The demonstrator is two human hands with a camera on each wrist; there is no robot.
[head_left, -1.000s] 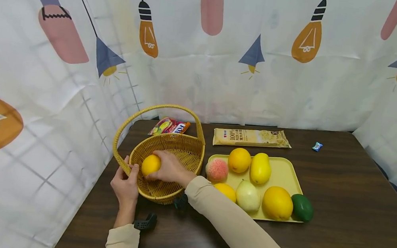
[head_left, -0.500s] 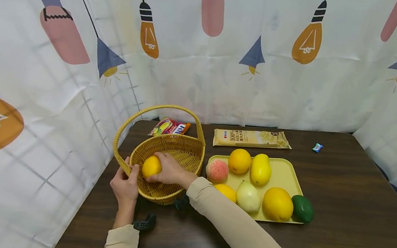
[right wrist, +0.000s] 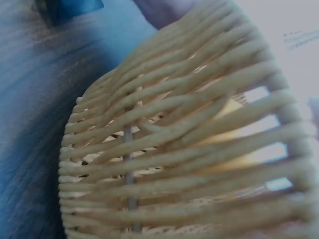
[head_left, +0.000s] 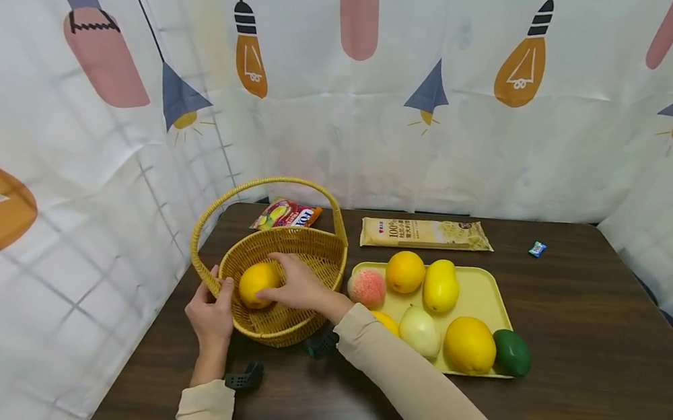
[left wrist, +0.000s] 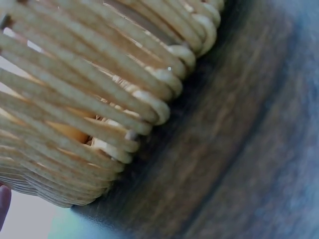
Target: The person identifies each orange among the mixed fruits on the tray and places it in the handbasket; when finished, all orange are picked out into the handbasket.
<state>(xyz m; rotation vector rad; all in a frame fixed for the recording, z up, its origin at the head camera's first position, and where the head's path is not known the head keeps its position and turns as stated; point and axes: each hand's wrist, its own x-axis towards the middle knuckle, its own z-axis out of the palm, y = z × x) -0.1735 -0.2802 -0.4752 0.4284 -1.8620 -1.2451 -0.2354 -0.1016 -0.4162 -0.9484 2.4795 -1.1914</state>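
I saw the right hand (head_left: 303, 286) ease back a little, its grip now spread, so the orange fruit (head_left: 256, 283) seemed put down inside the basket (head_left: 326, 268), whose edge the left hand (head_left: 212, 318) was pinching.

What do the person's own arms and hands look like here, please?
The left hand and right hand are ungloved. The beige fabric left sleeve and matching beige right sleeve are plain. A black perforated device sits by the left wrist, another dark device near the right wrist.
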